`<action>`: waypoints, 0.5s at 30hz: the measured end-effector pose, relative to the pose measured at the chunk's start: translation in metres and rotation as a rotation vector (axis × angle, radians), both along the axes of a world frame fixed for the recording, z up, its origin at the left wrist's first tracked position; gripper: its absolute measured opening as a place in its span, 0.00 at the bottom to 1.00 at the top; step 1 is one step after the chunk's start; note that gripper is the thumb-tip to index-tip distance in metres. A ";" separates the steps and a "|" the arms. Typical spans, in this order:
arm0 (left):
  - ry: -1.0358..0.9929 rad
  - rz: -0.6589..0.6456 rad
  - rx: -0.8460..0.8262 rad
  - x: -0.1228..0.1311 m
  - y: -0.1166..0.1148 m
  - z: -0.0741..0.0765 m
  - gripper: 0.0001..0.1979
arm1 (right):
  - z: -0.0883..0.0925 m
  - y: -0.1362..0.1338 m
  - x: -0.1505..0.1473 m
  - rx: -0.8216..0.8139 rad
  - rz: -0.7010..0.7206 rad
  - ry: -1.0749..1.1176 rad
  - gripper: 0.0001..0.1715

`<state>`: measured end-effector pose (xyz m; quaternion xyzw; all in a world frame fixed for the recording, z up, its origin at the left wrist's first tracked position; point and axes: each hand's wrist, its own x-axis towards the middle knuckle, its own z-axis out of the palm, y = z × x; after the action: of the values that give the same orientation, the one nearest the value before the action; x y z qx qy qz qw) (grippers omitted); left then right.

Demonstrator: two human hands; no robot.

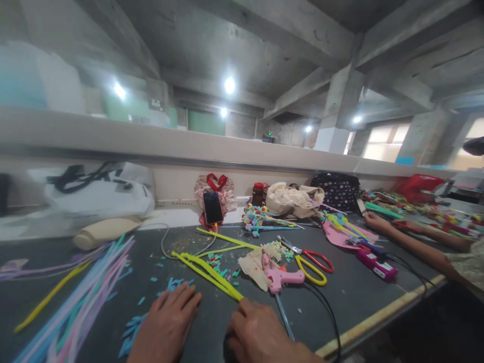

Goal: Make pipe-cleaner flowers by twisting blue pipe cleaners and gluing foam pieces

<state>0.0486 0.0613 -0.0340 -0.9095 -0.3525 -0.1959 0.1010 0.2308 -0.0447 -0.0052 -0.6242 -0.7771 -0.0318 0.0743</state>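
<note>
**Hands low on the dark table, yellow stems at the fingertips**

Left hand (166, 322) lies flat and open on the table (355, 292), fingers spread among blue scraps (172, 285). The right hand (260, 333) sits just beside it with its fingers curled; whether it grips anything cannot be told. Its knuckles meet the near end of the yellow pipe cleaners (212, 272), which run away up-left.

A pink glue gun (280, 276) lies just beyond the right hand, and its black cable (328, 312) loops toward the pale table edge (378, 317). Scissors (312, 262) lie beyond it. Pastel stems (86, 292) fan across the left side. Bare surface shows between the hands and right of the cable. A co-worker's arm (408, 237) reaches in far right.
</note>
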 end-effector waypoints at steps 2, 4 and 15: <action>0.000 0.067 -0.007 -0.004 0.006 0.003 0.15 | -0.015 -0.002 0.001 0.061 -0.074 -0.052 0.06; -0.038 0.088 0.002 -0.007 0.010 0.003 0.14 | -0.032 0.000 -0.002 0.166 -0.173 -0.082 0.05; -0.152 0.122 0.017 -0.010 0.012 0.010 0.15 | -0.069 -0.006 -0.003 0.472 -0.231 0.104 0.13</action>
<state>0.0385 0.0734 -0.0236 -0.8678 -0.4124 -0.2608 0.0934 0.2280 -0.0512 -0.0742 -0.6750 -0.6669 -0.1881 0.2535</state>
